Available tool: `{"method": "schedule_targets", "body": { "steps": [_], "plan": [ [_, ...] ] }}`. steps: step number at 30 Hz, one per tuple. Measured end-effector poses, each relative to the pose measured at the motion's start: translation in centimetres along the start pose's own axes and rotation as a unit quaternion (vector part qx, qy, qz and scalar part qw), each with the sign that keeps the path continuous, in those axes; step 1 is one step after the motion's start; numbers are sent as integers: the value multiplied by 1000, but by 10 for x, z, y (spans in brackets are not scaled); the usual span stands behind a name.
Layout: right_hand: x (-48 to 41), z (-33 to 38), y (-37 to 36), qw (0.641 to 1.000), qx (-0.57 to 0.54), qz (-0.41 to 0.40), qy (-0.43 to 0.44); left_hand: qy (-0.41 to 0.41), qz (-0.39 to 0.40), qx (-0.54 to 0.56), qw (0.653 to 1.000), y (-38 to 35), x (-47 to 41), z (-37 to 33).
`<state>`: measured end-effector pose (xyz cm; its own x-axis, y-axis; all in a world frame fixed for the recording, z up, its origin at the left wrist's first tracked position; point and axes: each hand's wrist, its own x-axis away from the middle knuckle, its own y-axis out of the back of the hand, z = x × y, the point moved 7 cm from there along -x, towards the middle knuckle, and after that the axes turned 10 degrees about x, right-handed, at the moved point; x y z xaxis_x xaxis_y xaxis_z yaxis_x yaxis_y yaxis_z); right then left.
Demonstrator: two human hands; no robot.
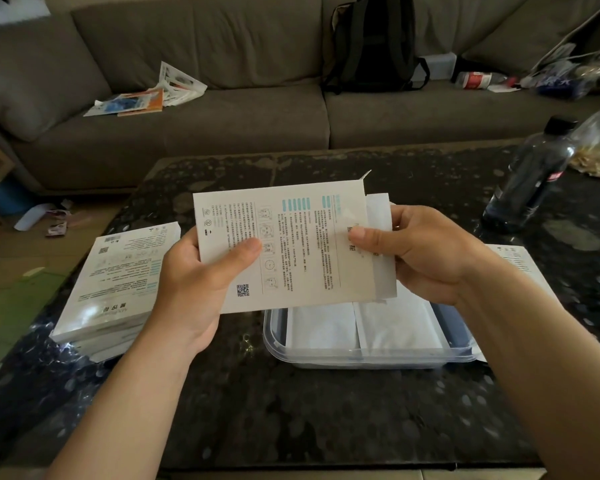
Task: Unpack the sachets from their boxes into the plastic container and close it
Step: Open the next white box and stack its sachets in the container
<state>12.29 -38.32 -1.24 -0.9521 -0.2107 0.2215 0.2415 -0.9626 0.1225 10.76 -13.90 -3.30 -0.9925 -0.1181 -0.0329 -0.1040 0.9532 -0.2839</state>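
The clear plastic container (pixel 368 355) sits open on the dark table (pixel 291 410) with white sachets (pixel 399 327) lying flat inside — its far half hidden behind the box (pixel 291 244). The left hand (pixel 201 282) clamps the box; the right hand (pixel 423 251) pinches sachets poking from its open end. More boxes (pixel 118 282) are stacked at left — their print too blurred to read.

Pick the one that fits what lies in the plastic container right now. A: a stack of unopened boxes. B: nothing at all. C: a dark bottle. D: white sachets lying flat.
D: white sachets lie flat side by side inside the plastic container, below the box held by the left hand and right hand.
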Motion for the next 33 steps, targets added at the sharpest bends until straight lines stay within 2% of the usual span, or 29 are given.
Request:
{"method": "schedule_targets", "body": {
  "steps": [4,8,13,17,20,23,25,27,30,33],
  "plan": [
    [3,2,19,998,-55,-27,-10,1,-48,7,999,16,-4,-6],
    [7,5,46,995,-9,-99,3,-1,-94,8,996,29,-8,-9],
    [13,9,67,970,30,-241,-4,-10,-134,8,991,35,-10,-7],
    [23,22,73,959,27,-279,31,-21,-160,22,987,39,-9,-9],
    [31,35,69,961,80,-260,57,-30,-183,32,982,41,-8,-10],
    [33,39,63,962,129,-237,39,-40,-194,34,980,41,-6,-12],
    [31,35,55,980,96,-176,17,-46,-203,33,978,41,-5,-13],
    [30,33,45,994,72,-82,17,-51,-214,35,975,43,-4,-13],
    [29,32,36,991,127,4,36,-56,-218,44,973,44,-4,-13],
    [27,36,35,972,220,-16,83,-57,-223,51,972,44,-3,-13]
  ]
}}
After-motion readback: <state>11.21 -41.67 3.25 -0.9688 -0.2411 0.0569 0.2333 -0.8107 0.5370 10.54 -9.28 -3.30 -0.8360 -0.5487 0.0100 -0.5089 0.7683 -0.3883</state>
